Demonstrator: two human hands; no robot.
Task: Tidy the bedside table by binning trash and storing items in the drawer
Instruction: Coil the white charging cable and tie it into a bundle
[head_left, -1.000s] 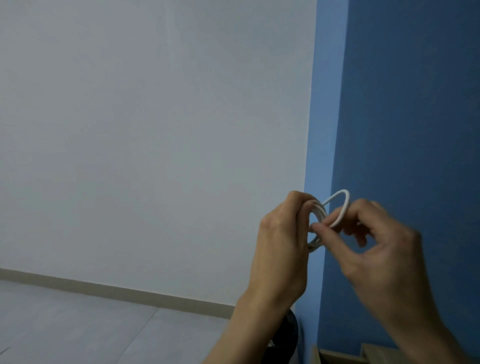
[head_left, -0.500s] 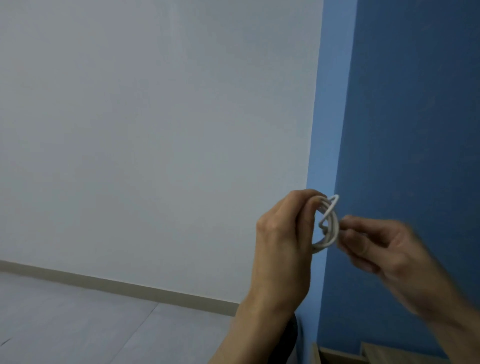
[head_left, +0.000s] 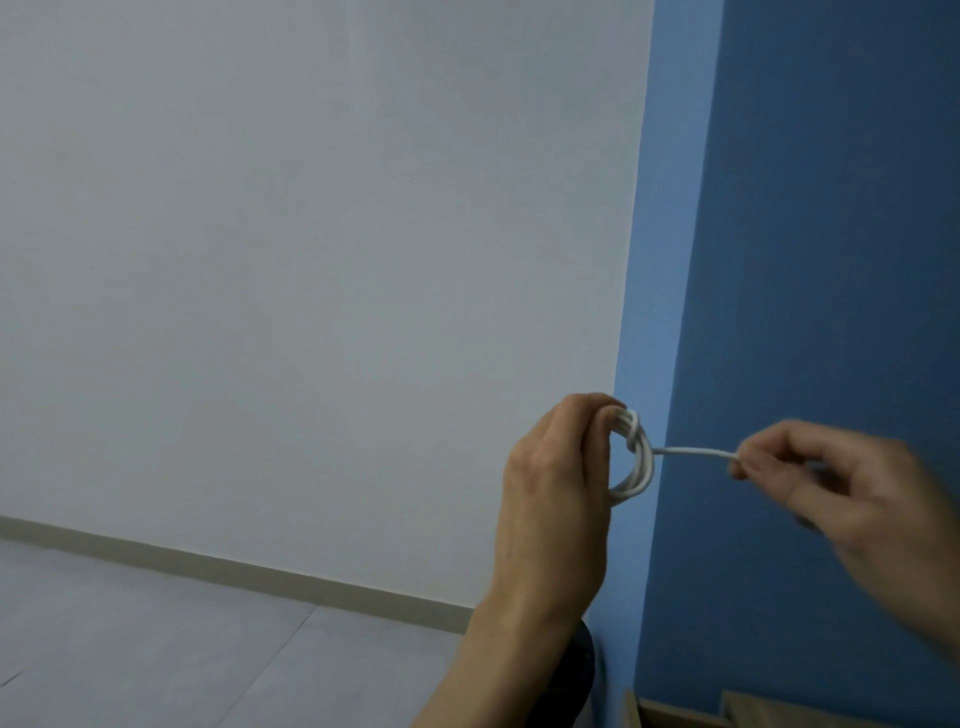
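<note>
Left hand (head_left: 553, 488): I pinch the coiled cable (head_left: 635, 462).
Right hand (head_left: 831, 480): I pinch its free end.
Left to do: finish tying, store in drawer.

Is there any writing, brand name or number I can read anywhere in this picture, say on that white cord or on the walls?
None: no readable text shows anywhere.
White cable, coiled in the left hand with one end pulled by the right hand: plain, no print visible.
White wall and blue wall: bare, no signs or labels.
Wooden furniture edge at the bottom: no markings visible.
</note>
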